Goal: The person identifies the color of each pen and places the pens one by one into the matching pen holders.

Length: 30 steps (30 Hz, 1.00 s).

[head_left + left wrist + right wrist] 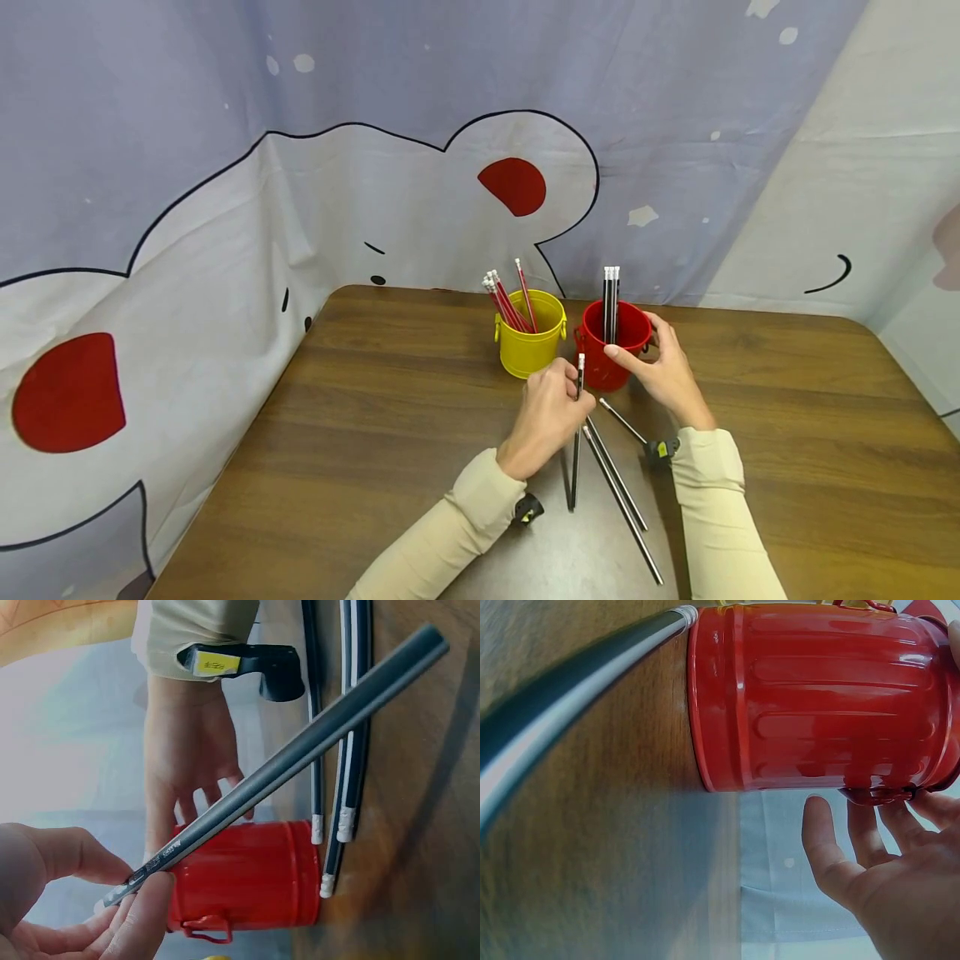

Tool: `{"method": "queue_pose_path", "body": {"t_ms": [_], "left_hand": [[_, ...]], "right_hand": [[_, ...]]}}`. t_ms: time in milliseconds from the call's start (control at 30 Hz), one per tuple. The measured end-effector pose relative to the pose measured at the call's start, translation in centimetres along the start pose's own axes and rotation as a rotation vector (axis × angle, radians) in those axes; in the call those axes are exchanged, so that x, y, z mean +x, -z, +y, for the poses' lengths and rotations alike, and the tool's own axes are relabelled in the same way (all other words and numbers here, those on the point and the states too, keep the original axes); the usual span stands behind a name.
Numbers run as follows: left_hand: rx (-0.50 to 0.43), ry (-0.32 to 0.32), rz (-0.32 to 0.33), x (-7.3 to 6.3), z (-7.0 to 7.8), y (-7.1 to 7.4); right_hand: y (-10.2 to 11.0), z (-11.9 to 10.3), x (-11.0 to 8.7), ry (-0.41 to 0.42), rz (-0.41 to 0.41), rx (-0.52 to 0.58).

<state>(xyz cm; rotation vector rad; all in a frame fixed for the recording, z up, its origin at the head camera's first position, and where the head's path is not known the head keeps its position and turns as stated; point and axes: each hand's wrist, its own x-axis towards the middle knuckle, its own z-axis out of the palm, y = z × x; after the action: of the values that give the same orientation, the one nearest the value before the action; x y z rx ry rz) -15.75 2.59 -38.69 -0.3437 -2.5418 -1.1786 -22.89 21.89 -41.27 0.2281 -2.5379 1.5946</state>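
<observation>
My left hand (547, 417) pinches a black pencil with pale stripes (300, 742) near its white eraser end, between thumb and fingers. The pencil slants down toward me, eraser end up, just in front of the red bucket (603, 371). At the bucket's right side, my right hand (672, 379) holds it near the rim, thumb at the front and fingers behind by the small side handle. Several black pencils (611, 304) stand in that bucket, white erasers upward. Three more black pencils (621, 492) lie loose on the table between my forearms.
Left of the red bucket stands a yellow bucket (525, 357) with several red pencils (504, 304) leaning in it. The brown wooden table (390, 417) backs onto a printed cloth (420, 200). A small black camera (662, 451) sits on my right wrist.
</observation>
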Motion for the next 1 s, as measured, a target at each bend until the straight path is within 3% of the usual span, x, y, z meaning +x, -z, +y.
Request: {"method": "queue_pose_path", "body": {"t_ms": [233, 433, 667, 1000], "left_hand": [[-0.077, -0.040, 0.045, 0.0, 0.6, 1.1], [-0.146, -0.123, 0.083, 0.1, 1.2, 1.9], [-0.226, -0.182, 0.103, 0.1, 1.3, 2.1], [-0.269, -0.287, 0.118, 0.3, 0.8, 1.6]], "right_hand": [[-0.1, 0.7, 0.1, 0.001, 0.008, -0.003], [0.0, -0.1, -0.1, 0.011, 0.002, -0.001], [0.1, -2.7, -1.1, 0.013, 0.001, 0.030], [0.0, -3.2, -1.3, 0.012, 0.005, 0.012]]}}
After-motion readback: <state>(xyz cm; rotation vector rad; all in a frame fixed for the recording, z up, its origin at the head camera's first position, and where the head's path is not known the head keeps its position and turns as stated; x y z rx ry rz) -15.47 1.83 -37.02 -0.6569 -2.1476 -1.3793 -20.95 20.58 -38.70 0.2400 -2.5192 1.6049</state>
